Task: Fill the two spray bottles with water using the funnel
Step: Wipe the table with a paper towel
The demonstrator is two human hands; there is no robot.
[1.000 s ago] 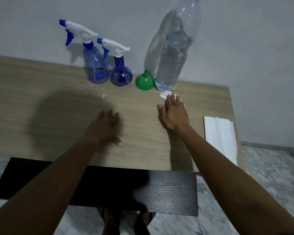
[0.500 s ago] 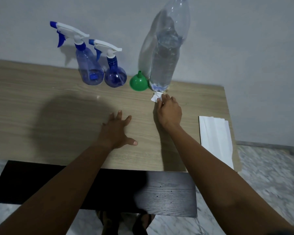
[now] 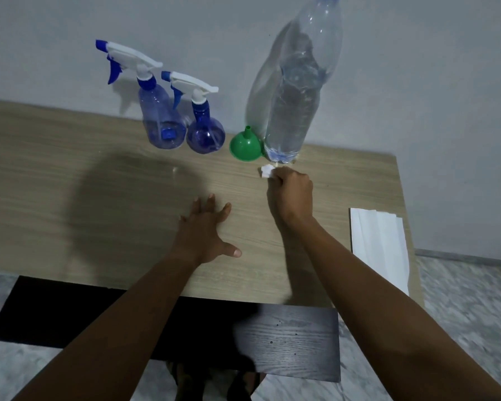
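Landmark: green plastic funnel [image 3: 246,145], mouth down on the light wood-grain worktop [image 3: 70,180], spout up.
Tall spray bottle: translucent blue plastic bottle with white-and-blue trigger head [image 3: 159,117], upright, well left of the funnel, at the wall.
Round spray bottle: shorter, bulbous blue plastic bottle with the same trigger head [image 3: 204,131], between the tall one and the funnel.
Left hand [image 3: 204,231]: nearer the viewer than the funnel, flat on the worktop, fingers spread, holding nothing.
Water bottle: large clear plastic bottle [image 3: 298,91], upright, touching the funnel's right side.
Right hand [image 3: 291,192]: just right of the funnel and nearer, fingers curled, pinching a small white paper scrap [image 3: 266,171].
Folded white paper [image 3: 379,244]: far right of the funnel.
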